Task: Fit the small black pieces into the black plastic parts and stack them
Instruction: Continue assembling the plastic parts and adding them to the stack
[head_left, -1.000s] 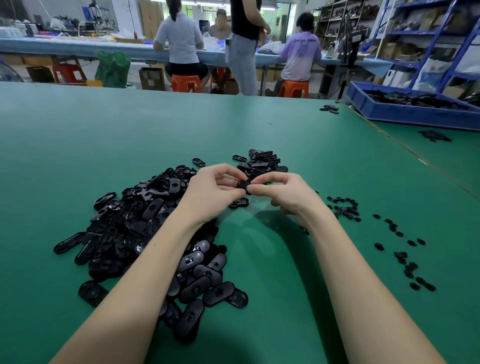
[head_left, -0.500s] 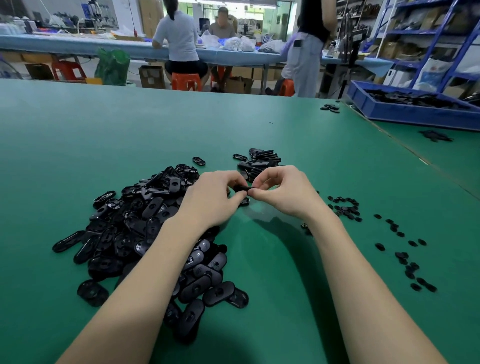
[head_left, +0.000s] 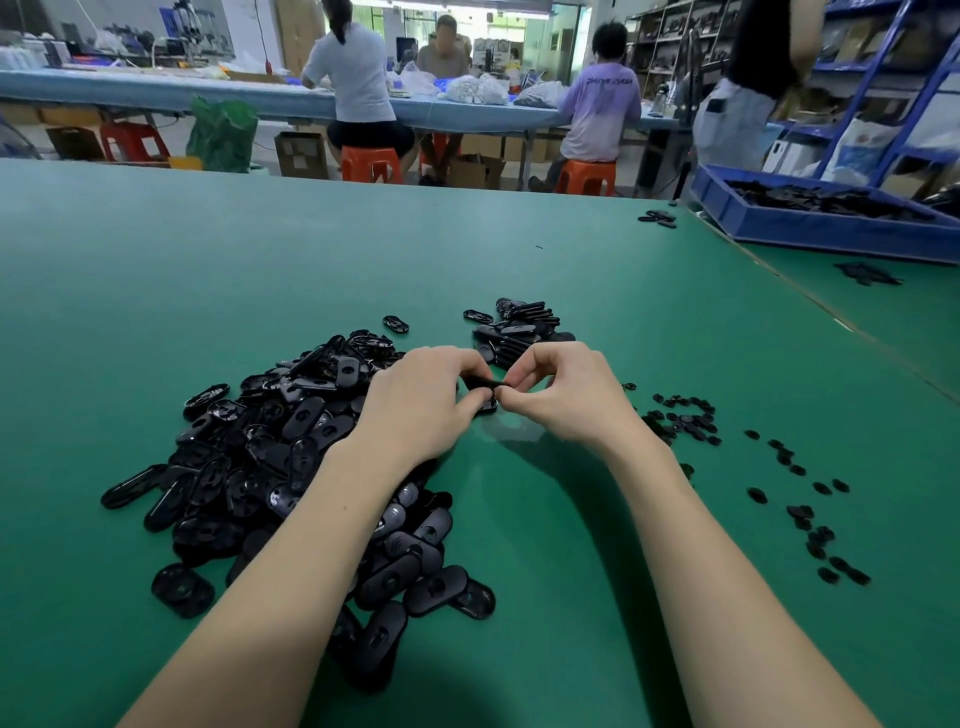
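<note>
The table (head_left: 519, 270) is covered in plain dark green, and on it the pile of oval plastic parts (head_left: 291, 467), the stack behind the hands (head_left: 519, 327) and the scattered small round pieces (head_left: 800, 499) are all glossy black with pale highlights. The tray (head_left: 831, 234) at the far right is blue and filled with black parts. Beyond the table, the stools (head_left: 371, 163) are orange, the bag (head_left: 223, 135) is green, the long bench (head_left: 156, 93) is light blue, and one seated person's shirt (head_left: 602, 109) is pale purple.

L hand (head_left: 421, 410) & R hand (head_left: 563, 397) pinch one black part (head_left: 480, 384) between them, above green table (head_left: 260, 270); parts pile (head_left: 291, 457) at left.
</note>
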